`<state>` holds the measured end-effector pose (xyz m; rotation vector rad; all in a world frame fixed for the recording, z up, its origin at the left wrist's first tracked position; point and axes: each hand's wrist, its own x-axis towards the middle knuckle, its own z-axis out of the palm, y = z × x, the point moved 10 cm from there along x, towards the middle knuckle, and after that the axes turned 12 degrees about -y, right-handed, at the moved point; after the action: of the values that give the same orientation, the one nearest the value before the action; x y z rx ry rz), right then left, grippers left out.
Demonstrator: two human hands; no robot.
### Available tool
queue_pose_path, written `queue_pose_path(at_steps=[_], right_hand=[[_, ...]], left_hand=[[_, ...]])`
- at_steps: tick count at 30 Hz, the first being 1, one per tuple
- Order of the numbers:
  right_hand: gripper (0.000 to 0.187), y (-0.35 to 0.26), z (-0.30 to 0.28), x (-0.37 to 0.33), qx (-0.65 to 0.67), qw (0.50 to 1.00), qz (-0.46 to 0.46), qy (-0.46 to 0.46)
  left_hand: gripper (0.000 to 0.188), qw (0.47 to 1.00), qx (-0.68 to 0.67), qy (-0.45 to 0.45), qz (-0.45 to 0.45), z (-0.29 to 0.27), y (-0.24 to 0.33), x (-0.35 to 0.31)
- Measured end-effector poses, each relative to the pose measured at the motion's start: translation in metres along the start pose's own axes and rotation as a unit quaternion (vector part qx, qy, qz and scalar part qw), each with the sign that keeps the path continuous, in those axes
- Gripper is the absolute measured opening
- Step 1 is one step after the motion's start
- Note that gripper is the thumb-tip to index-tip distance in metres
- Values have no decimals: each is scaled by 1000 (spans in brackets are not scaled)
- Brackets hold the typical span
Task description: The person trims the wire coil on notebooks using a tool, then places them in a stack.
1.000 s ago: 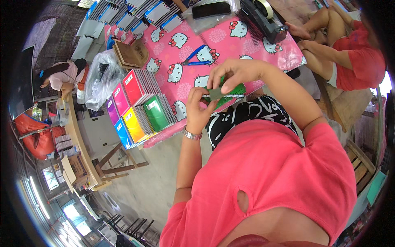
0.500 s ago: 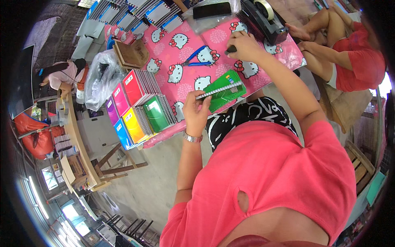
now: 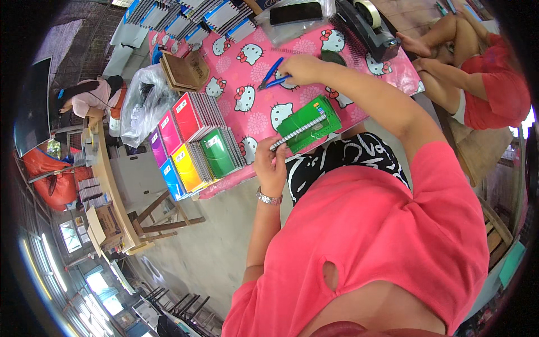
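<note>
print shows on the stacked notebooks (image 3: 197,155) and the green notebook (image 3: 310,127), too small to read

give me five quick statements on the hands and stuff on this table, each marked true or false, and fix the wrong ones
1. The left hand holds the green notebook at one end of its wire spiral. True.
2. The right hand is at the tape dispenser. False: it is at the blue-handled pliers.
3. The black phone lies on clear plastic. True.
4. The tablecloth is plain blue. False: it is pink, with a cartoon pattern.
5. The silver wristband is on the right wrist. False: it is on the left wrist.
</note>
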<state>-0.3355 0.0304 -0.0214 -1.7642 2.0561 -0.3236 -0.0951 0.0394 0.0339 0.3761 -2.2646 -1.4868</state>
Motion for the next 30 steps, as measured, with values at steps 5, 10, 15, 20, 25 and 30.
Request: queue_pose_path(at_steps=[5, 10, 15, 20, 25, 30], right_hand=[[23, 28, -74, -61, 480, 856, 21, 190], [24, -25, -127, -161, 579, 768, -142, 232], [43, -103, -68, -187, 611, 770, -146, 110], [60, -136, -19, -190, 573, 805, -135, 71], [67, -142, -18, -197, 370, 904, -144, 159], [68, -148, -16, -200, 279, 941, -94, 167]], left_hand=[[15, 998, 18, 7, -52, 5, -3, 8], [13, 999, 15, 37, 6, 12, -2, 9], [14, 998, 43, -36, -40, 15, 0, 10], [13, 1000, 2, -1, -11, 18, 7, 15], [18, 998, 55, -21, 22, 10, -3, 13], [25, 996, -80, -19, -43, 16, -12, 13]])
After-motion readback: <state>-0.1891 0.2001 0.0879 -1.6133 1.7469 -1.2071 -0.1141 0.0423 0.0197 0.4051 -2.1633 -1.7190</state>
